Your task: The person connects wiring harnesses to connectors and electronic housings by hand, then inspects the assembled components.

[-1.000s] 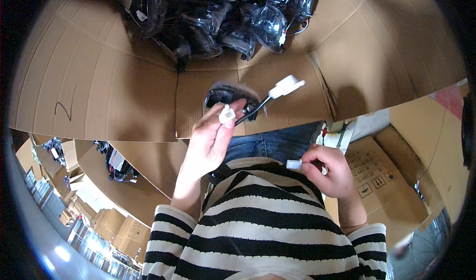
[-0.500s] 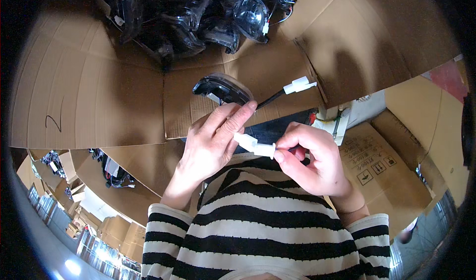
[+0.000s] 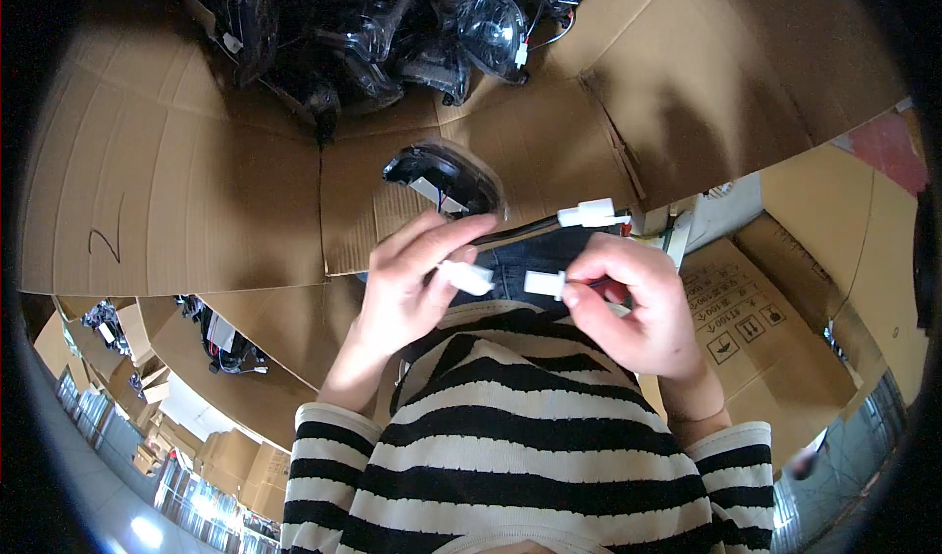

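Observation:
My left hand point(image 3: 407, 284) is closed on a white plug connector point(image 3: 467, 277) between thumb and fingers. Just beyond its fingertips is a curved black lamp point(image 3: 446, 179) with a clear cover; whether the fingers also grip it is hidden. From near those fingers a black cable point(image 3: 520, 231) runs right to another white connector point(image 3: 587, 212), which hangs above my right hand. My right hand point(image 3: 638, 304) pinches a third white connector point(image 3: 543, 283) by its wire end. A small gap separates the two connectors in my hands.
A big open cardboard box point(image 3: 196, 191) stands before me, several black lamps with clear covers point(image 3: 392, 39) heaped at its far side. Another carton point(image 3: 756, 328) is at the right. More lamps with wires point(image 3: 226, 343) lie in a box at lower left.
The two white connectors were joined between my hands; now they are apart. My right hand has shifted slightly right, and the connector on the black cable has dropped nearer to it.

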`<action>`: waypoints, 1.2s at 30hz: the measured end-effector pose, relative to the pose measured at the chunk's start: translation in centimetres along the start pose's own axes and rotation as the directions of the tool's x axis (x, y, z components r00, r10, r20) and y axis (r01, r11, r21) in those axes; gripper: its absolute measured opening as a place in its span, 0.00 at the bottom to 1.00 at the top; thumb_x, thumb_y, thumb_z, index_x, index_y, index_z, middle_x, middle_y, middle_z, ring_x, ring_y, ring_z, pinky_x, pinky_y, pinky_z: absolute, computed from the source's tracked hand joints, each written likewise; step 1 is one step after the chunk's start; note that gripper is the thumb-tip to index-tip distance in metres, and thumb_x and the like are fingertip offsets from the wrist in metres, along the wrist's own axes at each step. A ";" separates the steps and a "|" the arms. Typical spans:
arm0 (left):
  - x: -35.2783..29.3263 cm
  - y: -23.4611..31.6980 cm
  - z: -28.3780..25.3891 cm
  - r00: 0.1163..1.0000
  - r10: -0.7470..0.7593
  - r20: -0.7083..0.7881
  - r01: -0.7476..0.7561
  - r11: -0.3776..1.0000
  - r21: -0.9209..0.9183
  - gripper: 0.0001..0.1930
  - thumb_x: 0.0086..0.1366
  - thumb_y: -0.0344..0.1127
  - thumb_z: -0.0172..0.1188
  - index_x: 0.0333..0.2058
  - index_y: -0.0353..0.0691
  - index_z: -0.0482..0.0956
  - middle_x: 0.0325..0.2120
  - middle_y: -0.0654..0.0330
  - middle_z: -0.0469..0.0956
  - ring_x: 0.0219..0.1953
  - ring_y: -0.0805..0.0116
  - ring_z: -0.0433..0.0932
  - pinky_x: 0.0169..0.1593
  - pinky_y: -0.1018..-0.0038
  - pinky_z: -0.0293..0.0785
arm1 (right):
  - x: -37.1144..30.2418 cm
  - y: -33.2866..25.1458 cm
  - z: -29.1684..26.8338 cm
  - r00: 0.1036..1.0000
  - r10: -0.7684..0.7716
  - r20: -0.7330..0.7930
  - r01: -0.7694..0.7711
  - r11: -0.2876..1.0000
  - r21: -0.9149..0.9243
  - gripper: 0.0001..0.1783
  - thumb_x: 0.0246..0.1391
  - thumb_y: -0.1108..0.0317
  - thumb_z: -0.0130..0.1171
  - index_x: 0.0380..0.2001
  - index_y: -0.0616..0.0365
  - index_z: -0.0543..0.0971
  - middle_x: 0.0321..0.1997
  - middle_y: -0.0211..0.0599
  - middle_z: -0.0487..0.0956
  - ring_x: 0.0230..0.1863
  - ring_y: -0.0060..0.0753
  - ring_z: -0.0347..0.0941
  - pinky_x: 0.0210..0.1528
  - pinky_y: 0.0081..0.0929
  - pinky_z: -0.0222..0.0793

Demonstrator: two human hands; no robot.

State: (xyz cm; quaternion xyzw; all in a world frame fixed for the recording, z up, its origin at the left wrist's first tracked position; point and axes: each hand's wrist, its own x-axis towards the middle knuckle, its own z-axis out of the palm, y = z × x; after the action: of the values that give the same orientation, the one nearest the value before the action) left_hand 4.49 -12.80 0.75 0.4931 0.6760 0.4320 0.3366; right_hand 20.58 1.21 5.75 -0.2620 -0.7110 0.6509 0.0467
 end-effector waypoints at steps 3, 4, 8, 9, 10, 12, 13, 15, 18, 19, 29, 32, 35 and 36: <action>0.4 -0.1 -0.7 1.000 -0.018 0.014 0.021 0.974 -0.223 0.12 0.52 0.24 0.56 0.37 0.35 0.75 0.24 0.61 0.72 0.25 0.76 0.69 0.26 0.82 0.63 | -0.7 0.2 -0.8 0.999 0.005 -0.047 -0.003 0.999 0.041 0.03 0.40 0.76 0.56 0.21 0.61 0.71 0.17 0.31 0.67 0.15 0.22 0.59 0.16 0.19 0.50; 0.5 -0.3 -0.7 0.999 -0.023 0.028 0.031 0.941 -0.338 0.11 0.52 0.24 0.56 0.36 0.35 0.75 0.25 0.61 0.73 0.25 0.76 0.69 0.27 0.82 0.62 | -0.8 0.0 -1.1 0.999 0.007 -0.039 -0.006 0.999 0.033 0.04 0.40 0.76 0.56 0.21 0.60 0.71 0.17 0.29 0.67 0.15 0.21 0.57 0.16 0.19 0.48; 0.6 -0.1 -0.6 0.994 -0.076 0.073 0.104 0.845 -0.525 0.07 0.53 0.25 0.56 0.33 0.35 0.76 0.25 0.61 0.73 0.25 0.76 0.67 0.27 0.82 0.60 | -1.1 -0.9 -2.1 0.999 0.007 -0.032 -0.004 0.997 0.077 0.03 0.39 0.76 0.55 0.20 0.59 0.71 0.16 0.29 0.67 0.16 0.22 0.58 0.18 0.20 0.50; 0.6 -0.2 -0.6 0.995 -0.057 0.087 0.095 0.842 -0.531 0.06 0.53 0.25 0.56 0.32 0.35 0.76 0.25 0.61 0.73 0.24 0.77 0.67 0.26 0.82 0.59 | -1.0 -1.0 -2.2 0.999 0.008 -0.037 -0.005 0.997 0.077 0.03 0.39 0.76 0.55 0.20 0.59 0.71 0.16 0.29 0.67 0.16 0.22 0.58 0.18 0.20 0.50; 0.5 -0.3 -0.5 0.994 -0.055 0.092 0.095 0.841 -0.532 0.06 0.53 0.25 0.56 0.32 0.35 0.76 0.25 0.61 0.73 0.24 0.77 0.67 0.26 0.82 0.59 | -1.0 -1.1 -2.4 0.998 -0.040 -0.051 0.044 0.996 0.076 0.03 0.39 0.76 0.55 0.20 0.59 0.71 0.16 0.29 0.68 0.16 0.23 0.59 0.18 0.20 0.51; 0.1 -0.7 -0.5 0.990 -0.110 0.083 0.138 0.808 -0.572 0.05 0.54 0.25 0.55 0.31 0.35 0.77 0.24 0.61 0.72 0.23 0.77 0.65 0.26 0.82 0.57 | -0.7 -1.3 -2.7 0.991 -0.118 -0.058 0.121 0.992 0.046 0.04 0.38 0.77 0.55 0.20 0.59 0.72 0.17 0.31 0.69 0.18 0.27 0.61 0.19 0.22 0.54; 0.1 -0.8 -0.6 0.990 -0.112 0.085 0.141 0.808 -0.573 0.05 0.54 0.25 0.55 0.31 0.35 0.77 0.24 0.61 0.72 0.23 0.77 0.65 0.26 0.82 0.57 | -0.6 -1.3 -2.8 0.992 -0.115 -0.059 0.118 0.992 0.047 0.04 0.38 0.77 0.55 0.20 0.59 0.72 0.17 0.31 0.69 0.18 0.27 0.61 0.19 0.22 0.54; 0.2 -0.8 -0.8 0.992 -0.065 0.107 0.112 0.841 -0.530 0.04 0.54 0.26 0.55 0.30 0.34 0.76 0.23 0.62 0.72 0.22 0.78 0.64 0.25 0.82 0.56 | -0.5 -1.5 -3.1 0.988 -0.145 -0.056 0.145 0.989 0.005 0.04 0.38 0.78 0.55 0.21 0.60 0.72 0.17 0.32 0.69 0.19 0.29 0.63 0.19 0.24 0.55; 0.3 -0.6 -1.0 0.991 -0.077 0.110 0.123 0.848 -0.515 0.04 0.54 0.27 0.55 0.29 0.35 0.76 0.22 0.62 0.71 0.22 0.78 0.63 0.25 0.82 0.55 | -0.3 -1.5 -3.2 0.989 -0.143 -0.021 0.143 0.990 0.000 0.03 0.38 0.78 0.55 0.21 0.60 0.72 0.17 0.33 0.69 0.19 0.31 0.63 0.20 0.24 0.55; 0.3 -0.6 -1.0 0.991 -0.075 0.112 0.122 0.847 -0.517 0.04 0.54 0.27 0.55 0.29 0.35 0.76 0.22 0.62 0.71 0.22 0.78 0.63 0.25 0.82 0.55 | -0.3 -1.5 -3.2 0.990 -0.141 -0.024 0.141 0.990 -0.002 0.03 0.38 0.78 0.55 0.21 0.60 0.72 0.17 0.33 0.69 0.19 0.31 0.63 0.20 0.24 0.55; 0.1 -0.1 -1.4 0.985 -0.078 0.157 0.144 0.870 -0.472 0.04 0.53 0.26 0.55 0.28 0.35 0.77 0.19 0.64 0.69 0.21 0.77 0.63 0.24 0.82 0.55 | -0.5 -1.3 -2.7 0.997 -0.067 -0.029 0.058 0.969 -0.240 0.05 0.37 0.77 0.56 0.19 0.60 0.70 0.17 0.35 0.68 0.20 0.34 0.65 0.21 0.28 0.57; 0.0 0.3 -1.5 0.979 -0.095 0.183 0.168 0.881 -0.442 0.04 0.52 0.26 0.55 0.28 0.36 0.77 0.19 0.64 0.69 0.21 0.76 0.63 0.24 0.81 0.56 | -0.3 -1.1 -2.6 0.996 -0.091 -0.025 0.081 0.962 -0.262 0.05 0.37 0.77 0.56 0.19 0.60 0.70 0.17 0.35 0.68 0.20 0.35 0.64 0.21 0.28 0.57; -0.9 1.3 -2.4 0.988 -0.123 0.092 0.150 0.899 -0.411 0.04 0.52 0.29 0.57 0.27 0.35 0.77 0.19 0.64 0.69 0.21 0.75 0.63 0.24 0.78 0.57 | -0.1 -0.9 -2.6 0.992 -0.127 0.012 0.127 0.979 -0.160 0.04 0.37 0.77 0.55 0.19 0.60 0.70 0.17 0.35 0.67 0.19 0.34 0.63 0.21 0.27 0.56; -1.5 1.7 -2.7 0.992 -0.122 0.013 0.118 0.912 -0.393 0.06 0.51 0.30 0.58 0.27 0.35 0.77 0.19 0.63 0.70 0.20 0.74 0.63 0.24 0.77 0.57 | -0.1 -0.5 -2.8 0.988 -0.149 0.031 0.152 0.985 -0.085 0.04 0.37 0.77 0.55 0.19 0.60 0.70 0.17 0.34 0.67 0.19 0.33 0.63 0.20 0.26 0.56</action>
State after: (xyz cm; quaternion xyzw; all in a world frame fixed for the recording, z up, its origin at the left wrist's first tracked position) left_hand 3.15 -14.68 3.41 0.3707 0.6066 0.5401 0.4505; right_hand 21.68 3.65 6.70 -0.2013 -0.7568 0.6172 0.0757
